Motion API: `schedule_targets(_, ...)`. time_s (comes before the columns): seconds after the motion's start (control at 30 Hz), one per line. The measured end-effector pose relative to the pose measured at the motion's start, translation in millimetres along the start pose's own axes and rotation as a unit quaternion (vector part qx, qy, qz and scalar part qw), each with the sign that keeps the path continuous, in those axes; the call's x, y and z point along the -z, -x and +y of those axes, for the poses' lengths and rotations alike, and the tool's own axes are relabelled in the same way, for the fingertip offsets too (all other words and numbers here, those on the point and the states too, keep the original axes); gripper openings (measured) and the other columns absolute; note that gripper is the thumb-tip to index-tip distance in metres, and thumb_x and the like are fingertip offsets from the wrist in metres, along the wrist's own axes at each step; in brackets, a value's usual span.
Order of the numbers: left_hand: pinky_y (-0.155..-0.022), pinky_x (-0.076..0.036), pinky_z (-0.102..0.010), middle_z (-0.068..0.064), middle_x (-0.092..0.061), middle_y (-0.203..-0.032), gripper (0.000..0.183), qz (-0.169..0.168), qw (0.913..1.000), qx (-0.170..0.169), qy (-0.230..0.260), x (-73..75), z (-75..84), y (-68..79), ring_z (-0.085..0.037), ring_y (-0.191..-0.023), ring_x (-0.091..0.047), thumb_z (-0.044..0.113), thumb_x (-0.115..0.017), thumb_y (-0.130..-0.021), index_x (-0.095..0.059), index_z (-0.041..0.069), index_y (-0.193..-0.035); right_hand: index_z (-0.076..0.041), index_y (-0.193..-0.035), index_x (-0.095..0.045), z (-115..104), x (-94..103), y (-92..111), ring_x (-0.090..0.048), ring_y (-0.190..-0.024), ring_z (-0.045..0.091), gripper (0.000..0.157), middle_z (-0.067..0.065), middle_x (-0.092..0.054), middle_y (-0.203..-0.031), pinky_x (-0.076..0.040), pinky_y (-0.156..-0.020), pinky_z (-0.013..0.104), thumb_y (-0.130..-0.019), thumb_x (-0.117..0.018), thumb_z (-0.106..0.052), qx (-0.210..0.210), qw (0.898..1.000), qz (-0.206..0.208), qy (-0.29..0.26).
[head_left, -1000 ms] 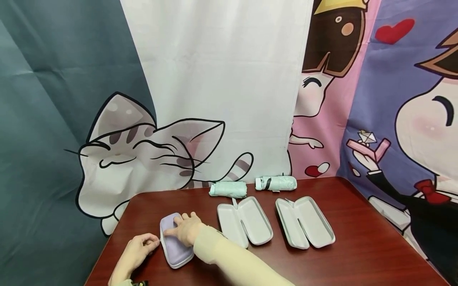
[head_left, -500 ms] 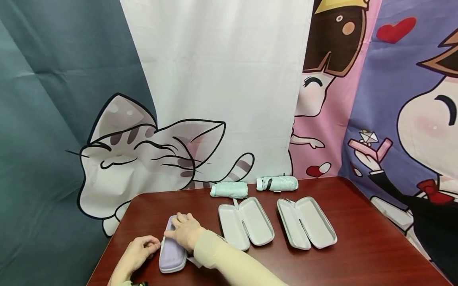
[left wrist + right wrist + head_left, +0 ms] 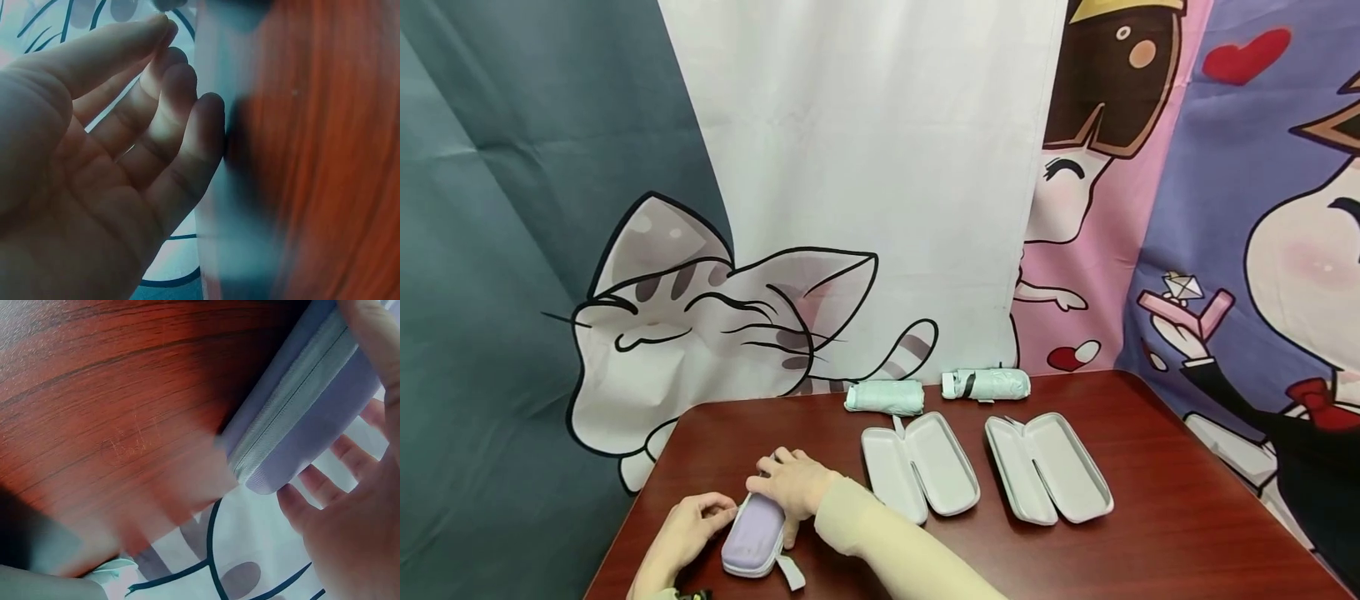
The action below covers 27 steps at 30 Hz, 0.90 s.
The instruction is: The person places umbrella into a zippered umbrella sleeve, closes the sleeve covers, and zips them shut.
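Observation:
A lavender zippered pencil case (image 3: 754,535) lies closed and slanted on the table's left part, a pale strap (image 3: 791,573) sticking out at its near right corner. My right hand (image 3: 796,485) grips its far half, fingers over the top and thumb along the right side. The right wrist view shows the grey zipper band (image 3: 294,394) running along the case. At the case's left edge, my left hand (image 3: 694,525) pinches the small zipper pull between thumb and forefinger; the pull is mostly hidden. In the left wrist view, its other fingers (image 3: 203,125) curl loosely beside the tabletop.
Two pale grey cases, one in the middle (image 3: 947,467) and one further right (image 3: 1067,471), lie spread open on the brown table (image 3: 1150,433). Behind them are two folded mint umbrellas, a left one (image 3: 885,397) and a right one (image 3: 992,384). A cartoon-printed cloth (image 3: 865,167) hangs behind.
The lavender case has turned under my right hand, its near end swinging left and its strap coming into sight. My left hand has stayed almost still at the case's left edge.

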<state>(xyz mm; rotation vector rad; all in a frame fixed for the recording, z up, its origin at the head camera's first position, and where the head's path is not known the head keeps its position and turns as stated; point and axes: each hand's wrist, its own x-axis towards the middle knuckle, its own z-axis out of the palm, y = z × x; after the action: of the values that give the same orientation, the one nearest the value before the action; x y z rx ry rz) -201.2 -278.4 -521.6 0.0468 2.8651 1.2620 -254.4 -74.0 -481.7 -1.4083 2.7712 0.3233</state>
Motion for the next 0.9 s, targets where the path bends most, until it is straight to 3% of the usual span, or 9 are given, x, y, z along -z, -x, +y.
schedule_targets(0.3,-0.059,-0.042,-0.026,0.002,-0.061,-0.070,0.006,0.001,0.9998,-0.002,-0.019,0.3,-1.8,0.8,-0.009,-0.061,-0.052,0.019,-0.075,-0.086,-0.072,0.013,-0.086,-0.040,-0.130,-0.046,0.1,-1.7,5.2,-0.033,-0.127,0.011,0.086,-0.012,-0.037,-0.140,-0.032,-0.102,0.028,-0.057,-0.087,-0.060,0.001,1.000,-0.006,-0.018)
schedule_targets(0.57,-0.069,-0.044,-0.029,0.003,-0.068,-0.081,0.005,0.004,0.9991,0.006,-0.042,1.2,-2.7,0.5,-0.009,-0.075,-0.057,0.020,-0.076,-0.084,-0.073,0.015,-0.086,-0.044,-0.125,-0.052,-1.6,-6.0,6.6,-0.037,-0.108,0.009,0.078,-0.015,-0.042,-0.122,-0.035,-0.092,0.027,-0.056,-0.087,-0.058,-0.009,0.999,0.029,-0.020)
schedule_targets(0.9,-0.071,-0.045,-0.030,0.001,-0.070,-0.086,0.006,-0.001,0.9992,0.016,-0.036,1.7,-2.4,0.2,-0.011,-0.080,-0.060,0.020,-0.076,-0.084,-0.074,0.014,-0.087,-0.041,-0.118,-0.055,-1.3,-5.8,10.2,-0.038,-0.103,0.010,0.075,-0.012,-0.044,-0.117,-0.039,-0.084,0.026,-0.054,-0.087,-0.059,-0.021,0.998,0.043,-0.046)
